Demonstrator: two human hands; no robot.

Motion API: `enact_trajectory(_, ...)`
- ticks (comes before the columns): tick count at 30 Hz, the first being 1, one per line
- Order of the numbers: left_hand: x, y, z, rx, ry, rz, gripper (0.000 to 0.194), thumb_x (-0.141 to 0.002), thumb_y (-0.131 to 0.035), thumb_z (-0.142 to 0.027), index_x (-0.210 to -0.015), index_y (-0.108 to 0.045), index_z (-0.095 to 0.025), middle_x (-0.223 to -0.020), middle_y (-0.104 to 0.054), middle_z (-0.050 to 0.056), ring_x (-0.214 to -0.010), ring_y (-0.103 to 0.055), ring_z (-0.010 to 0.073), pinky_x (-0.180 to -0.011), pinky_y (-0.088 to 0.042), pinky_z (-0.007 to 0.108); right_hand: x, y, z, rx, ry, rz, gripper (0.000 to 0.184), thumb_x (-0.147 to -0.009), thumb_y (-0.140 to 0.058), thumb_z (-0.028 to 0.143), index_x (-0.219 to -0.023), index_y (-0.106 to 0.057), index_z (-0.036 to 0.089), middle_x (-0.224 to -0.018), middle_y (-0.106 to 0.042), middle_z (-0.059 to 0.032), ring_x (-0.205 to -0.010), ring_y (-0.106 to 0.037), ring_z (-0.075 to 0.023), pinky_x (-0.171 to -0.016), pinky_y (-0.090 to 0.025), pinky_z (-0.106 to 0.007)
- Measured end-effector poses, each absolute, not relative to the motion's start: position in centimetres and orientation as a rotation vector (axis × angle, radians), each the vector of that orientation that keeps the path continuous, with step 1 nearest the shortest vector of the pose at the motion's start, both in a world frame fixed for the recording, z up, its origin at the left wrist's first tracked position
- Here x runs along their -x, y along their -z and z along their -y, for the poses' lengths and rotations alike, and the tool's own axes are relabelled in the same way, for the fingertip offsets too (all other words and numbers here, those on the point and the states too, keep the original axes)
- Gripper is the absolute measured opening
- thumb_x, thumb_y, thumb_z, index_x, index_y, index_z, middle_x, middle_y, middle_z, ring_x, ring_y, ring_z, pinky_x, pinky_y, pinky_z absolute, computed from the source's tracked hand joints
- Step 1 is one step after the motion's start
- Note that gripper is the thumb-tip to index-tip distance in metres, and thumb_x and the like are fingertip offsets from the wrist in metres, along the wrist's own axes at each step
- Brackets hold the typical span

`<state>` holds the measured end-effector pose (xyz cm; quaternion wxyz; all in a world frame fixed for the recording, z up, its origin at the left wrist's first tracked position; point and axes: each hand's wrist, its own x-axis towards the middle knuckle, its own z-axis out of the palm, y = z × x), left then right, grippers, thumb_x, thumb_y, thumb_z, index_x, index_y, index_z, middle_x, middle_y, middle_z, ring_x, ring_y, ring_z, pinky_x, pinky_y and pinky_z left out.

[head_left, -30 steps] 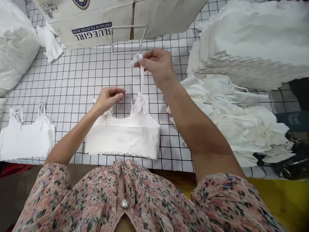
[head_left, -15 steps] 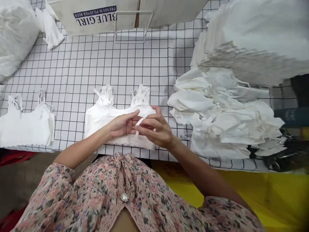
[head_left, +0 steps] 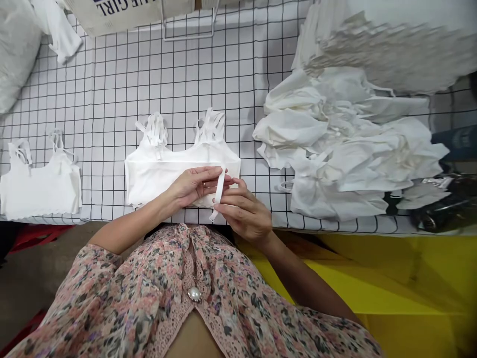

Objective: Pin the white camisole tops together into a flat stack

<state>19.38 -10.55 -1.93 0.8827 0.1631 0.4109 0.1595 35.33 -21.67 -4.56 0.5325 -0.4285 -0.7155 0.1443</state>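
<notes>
Between my two hands is a narrow white strap (head_left: 219, 189), stretched slantwise with a small clasp or slider at its lower end. My left hand (head_left: 196, 185) pinches its upper part between thumb and fingers. The lower part is gripped by my right hand (head_left: 244, 208), fingers curled around it. Beneath them a stack of white bra tops (head_left: 156, 181) lies flat on the table, straps bunched at the top and pointing away from me. My hands cover its lower right part. Whether the strap belongs to the top piece, I cannot tell.
A second white bra-top stack (head_left: 40, 191) lies at the left. Crumpled white garments (head_left: 335, 149) and a tall layered white pile (head_left: 391, 54) fill the right. A cardboard box (head_left: 126, 17) and a wire stand (head_left: 188, 37) are at the back of the checked table (head_left: 122, 89).
My hands have drawn the strap out straight, and its lower end with the clasp now shows. The view has tilted, so the tabletop sits higher in the picture.
</notes>
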Motion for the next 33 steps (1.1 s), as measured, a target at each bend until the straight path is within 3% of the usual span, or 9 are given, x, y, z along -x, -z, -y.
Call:
enact_trajectory(3,-19.9,1.8,10.7,-0.301,-0.321,-0.878,0.018,-0.102,-0.079,-0.032,-0.096,-0.083,-0.016,-0.094,-0.083,0.007,-0.090,-0.078,0.0166,-0.099,-0.061,0.032,-34.6,3.7,22.2,1.031,-0.446,1.532,0.036,-0.091,-0.074,0.007,-0.111,-0.081,0.036,-0.095,-0.085,0.0002,-0.084,-0.081,-0.0232,-0.098,-0.067,-0.056)
enact_trajectory(7,-20.6,2.3,10.7,-0.290,-0.435,-0.899,0.016,-0.102,-0.077,-0.028,-0.092,-0.083,-0.017,-0.079,-0.074,0.001,-0.073,-0.068,0.0092,-0.087,-0.059,0.026,-34.5,3.4,23.2,1.038,-0.691,1.347,0.028,-0.095,-0.072,0.011,-0.110,-0.081,0.034,-0.099,-0.086,-0.0011,-0.091,-0.084,-0.0252,-0.101,-0.069,-0.053)
enact_trajectory(10,-20.8,2.7,10.5,-0.416,-0.534,-0.876,0.015,-0.099,-0.077,-0.021,-0.086,-0.084,-0.017,-0.081,-0.075,0.001,-0.073,-0.067,0.0084,-0.089,-0.059,0.027,-35.0,3.8,22.6,1.219,-0.838,1.188,0.022,-0.103,-0.069,0.029,-0.123,-0.079,0.031,-0.116,-0.085,-0.0068,-0.108,-0.084,-0.0268,-0.098,-0.071,-0.046)
enact_trajectory(12,-20.8,2.8,10.2,-0.535,-0.575,-0.837,0.012,-0.095,-0.080,-0.020,-0.084,-0.085,-0.018,-0.086,-0.079,0.002,-0.080,-0.072,0.0111,-0.096,-0.060,0.031,-35.4,4.0,20.9,1.326,-0.886,1.053,0.028,-0.105,-0.069,0.044,-0.125,-0.078,0.028,-0.123,-0.084,-0.0092,-0.115,-0.082,-0.0270,-0.100,-0.070,-0.044)
enact_trajectory(16,-20.6,2.5,9.6,-0.673,-0.650,-0.893,0.010,-0.083,-0.092,-0.027,-0.082,-0.086,-0.019,-0.086,-0.081,0.004,-0.083,-0.073,0.0142,-0.096,-0.060,0.034,-36.1,3.3,16.6,1.323,-1.188,0.978,0.047,-0.085,-0.087,0.066,-0.103,-0.081,0.023,-0.103,-0.084,-0.0078,-0.096,-0.082,-0.0246,-0.097,-0.069,-0.041)
enact_trajectory(19,-20.6,2.1,8.6,-0.760,-0.635,-0.921,0.016,-0.081,-0.093,-0.032,-0.081,-0.086,-0.017,-0.086,-0.080,0.005,-0.081,-0.073,0.0141,-0.093,-0.060,0.035,-36.4,2.4,15.7,1.350,-1.378,1.063,0.053,-0.083,-0.086,0.072,-0.084,-0.080,0.020,-0.079,-0.079,-0.0066,-0.082,-0.076,-0.0211,-0.088,-0.065,-0.039)
enact_trajectory(24,-20.8,1.6,5.7,-0.834,-0.695,-0.892,0.015,-0.087,-0.088,-0.031,-0.085,-0.083,-0.017,-0.094,-0.083,0.004,-0.098,-0.079,0.0162,-0.104,-0.061,0.035,-36.9,1.2,19.0,1.366,-1.719,0.987,0.056,-0.089,-0.078,0.076,-0.089,-0.084,0.021,-0.089,-0.082,-0.0090,-0.088,-0.076,-0.0214,-0.088,-0.061,-0.038)
enact_trajectory(29,-21.5,1.7,3.1,-0.926,-0.675,-0.913,0.021,-0.095,-0.085,-0.036,-0.093,-0.079,-0.016,-0.099,-0.083,0.003,-0.111,-0.082,0.0207,-0.109,-0.061,0.039,-37.5,0.7,20.8,1.433,-1.454,1.221,0.051,-0.099,-0.067,0.074,-0.098,-0.089,0.028,-0.112,-0.072,-0.0080,-0.115,-0.069,-0.0231,-0.118,-0.053,-0.045)
enact_trajectory(33,-21.9,1.9,1.7,-0.951,-0.676,-0.864,0.023,-0.100,-0.082,-0.037,-0.098,-0.078,-0.014,-0.111,-0.084,0.007,-0.119,-0.080,0.0228,-0.112,-0.062,0.038,-37.9,0.9,19.6,1.345,-1.479,1.085,0.052,-0.097,-0.068,0.077,-0.104,-0.090,0.030,-0.110,-0.071,-0.0074,-0.106,-0.068,-0.0217,-0.113,-0.057,-0.048)
